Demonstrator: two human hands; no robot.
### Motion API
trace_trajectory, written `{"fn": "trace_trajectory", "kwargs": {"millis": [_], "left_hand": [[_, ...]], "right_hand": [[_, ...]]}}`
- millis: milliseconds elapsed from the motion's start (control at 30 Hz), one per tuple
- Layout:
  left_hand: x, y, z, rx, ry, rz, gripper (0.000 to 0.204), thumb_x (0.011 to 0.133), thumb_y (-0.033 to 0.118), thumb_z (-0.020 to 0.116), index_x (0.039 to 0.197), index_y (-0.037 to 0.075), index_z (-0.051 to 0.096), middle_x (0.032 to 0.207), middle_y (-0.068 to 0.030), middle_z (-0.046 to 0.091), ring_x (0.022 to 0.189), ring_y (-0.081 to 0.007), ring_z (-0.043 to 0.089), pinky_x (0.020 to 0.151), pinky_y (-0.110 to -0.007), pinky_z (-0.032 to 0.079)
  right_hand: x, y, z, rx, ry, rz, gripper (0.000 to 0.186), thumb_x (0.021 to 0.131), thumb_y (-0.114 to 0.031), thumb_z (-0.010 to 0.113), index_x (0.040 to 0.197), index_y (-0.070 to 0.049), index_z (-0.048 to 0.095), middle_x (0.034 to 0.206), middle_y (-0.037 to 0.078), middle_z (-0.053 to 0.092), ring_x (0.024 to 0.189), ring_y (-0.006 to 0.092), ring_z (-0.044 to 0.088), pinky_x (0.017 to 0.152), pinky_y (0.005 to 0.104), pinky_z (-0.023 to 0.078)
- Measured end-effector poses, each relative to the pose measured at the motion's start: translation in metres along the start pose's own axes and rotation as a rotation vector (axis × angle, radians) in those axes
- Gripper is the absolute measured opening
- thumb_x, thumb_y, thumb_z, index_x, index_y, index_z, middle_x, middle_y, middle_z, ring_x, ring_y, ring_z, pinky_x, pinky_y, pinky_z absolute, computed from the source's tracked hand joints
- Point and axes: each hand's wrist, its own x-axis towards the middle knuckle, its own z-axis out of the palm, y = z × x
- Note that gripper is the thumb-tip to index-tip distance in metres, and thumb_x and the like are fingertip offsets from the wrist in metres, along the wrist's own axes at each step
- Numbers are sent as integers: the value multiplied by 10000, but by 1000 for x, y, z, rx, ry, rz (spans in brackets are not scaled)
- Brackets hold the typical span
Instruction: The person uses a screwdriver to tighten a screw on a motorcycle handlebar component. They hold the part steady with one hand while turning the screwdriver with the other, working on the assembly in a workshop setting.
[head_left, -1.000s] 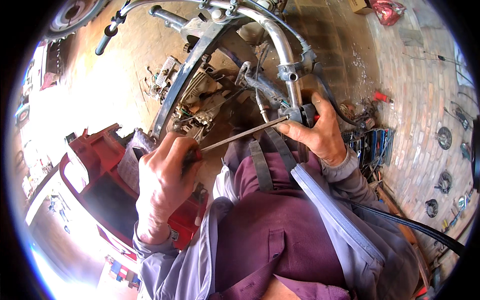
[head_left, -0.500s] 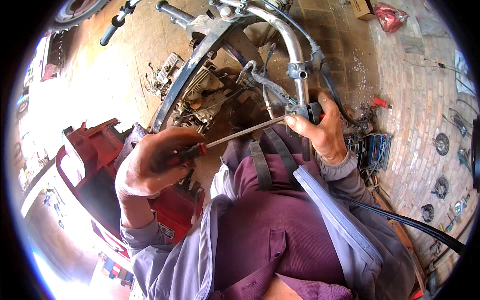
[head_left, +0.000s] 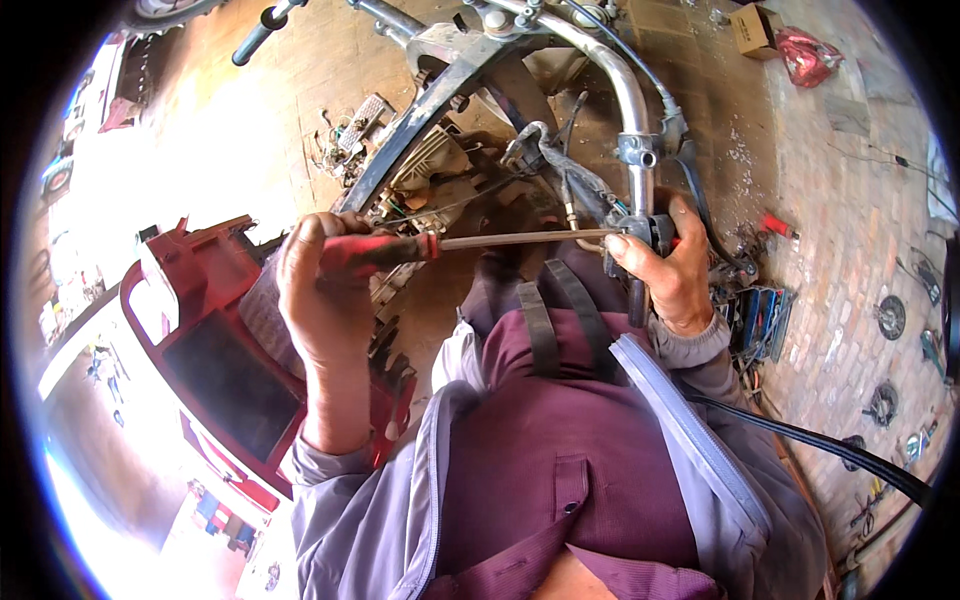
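Note:
My left hand [head_left: 328, 295] is closed round the red and black handle of a screwdriver [head_left: 390, 252]. The long shaft runs right, nearly level, and its tip meets a dark control housing [head_left: 650, 230] on the end of a chrome motorcycle handlebar [head_left: 628, 95]. My right hand [head_left: 672, 275] is wrapped round that housing, its thumb beside the screwdriver's tip. The fingers behind the housing are mostly hidden, and so is whatever the tip rests on. A silver clamp [head_left: 638, 150] sits higher on the bar, with grey-wrapped cables [head_left: 565, 160] hanging to its left.
A dark frame bar [head_left: 410, 135] slants beyond my left hand, above dusty engine parts [head_left: 430, 165]. Red bodywork [head_left: 205, 280] lies at the left. On the brick floor at the right are a red-handled tool [head_left: 775, 225], a tool tray [head_left: 765, 322], a cardboard box [head_left: 753, 30] and round parts.
My left hand has risen and turned, bringing the screwdriver from a slant to nearly level. My right hand stays on the housing. The whole view has shifted slightly.

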Motion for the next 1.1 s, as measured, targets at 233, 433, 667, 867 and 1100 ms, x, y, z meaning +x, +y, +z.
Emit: {"fn": "trace_trajectory", "kwargs": {"millis": [233, 433, 667, 867, 1100], "left_hand": [[-10, -10, -8, 115, -34, 139, 299, 1027, 302, 487, 1081, 17, 561, 995, -107, 605, 911, -230, 641, 721, -334, 555], [-19, -19, 8, 86, 118, 291, 247, 949, 143, 629, 1143, 7, 556, 1060, -118, 634, 952, -212, 642, 829, -340, 528], [-26, -16, 19, -43, 2, 232, 325, 960, 187, 616, 1219, 14, 522, 1256, -204, 591, 1028, -283, 641, 810, -363, 532], [-22, -24, -1, 76, 69, 369, 330, 969, 139, 597, 1254, -11, 521, 1013, -129, 660, 868, -247, 677, 778, -332, 539], [-27, -11, 17, 68, 3, 224, 456, 939, 90, 578, 1356, -43, 449, 1125, -220, 660, 951, -307, 686, 744, -353, 567]], "right_hand": [[1, 1, -6, -98, -30, -10, 324, 722, -206, 785, 869, 23, 609, 796, 79, 650, 702, 126, 575, 660, 278, 460], [1, -1, -2, 46, -47, -17, 344, 733, -186, 786, 917, 36, 599, 804, 73, 655, 702, 128, 581, 667, 273, 476], [2, -1, -8, -10, -80, 52, 390, 720, -241, 809, 916, 22, 597, 820, 63, 651, 742, 125, 581, 708, 276, 479], [2, 2, -8, -73, -61, -11, 438, 700, -293, 825, 897, 22, 592, 783, 66, 621, 720, 130, 550, 675, 276, 461], [2, -3, -7, 0, -66, 33, 444, 693, -299, 822, 898, 23, 596, 780, 73, 638, 702, 133, 566, 679, 282, 476]]}}
